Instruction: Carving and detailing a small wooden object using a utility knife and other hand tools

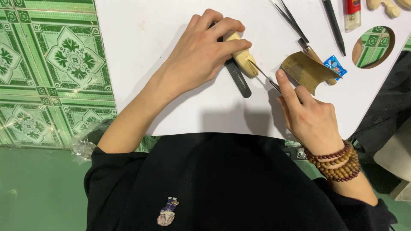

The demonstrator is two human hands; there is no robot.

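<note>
My left hand (201, 53) presses a small pale wooden carving (243, 57) down on the white table (141, 51), fingers curled over its top. A flat dark file (238, 78) lies under that hand, sticking out toward me. My right hand (307, 115) grips a thin metal carving tool (262, 73) whose tip touches the carving's right end; the index finger lies along the shaft. A curled brown piece of sandpaper (308, 70) sits just beyond the right hand. Bead bracelets circle the right wrist.
Tweezers (291, 19), a dark pencil-like tool (335, 26), a red and clear lighter (352, 13), a small blue wrapper (336, 66) and more pale wood pieces (385, 6) lie at the far right. A round hole (373, 46) cuts the table. Green patterned floor tiles (55, 64) lie left.
</note>
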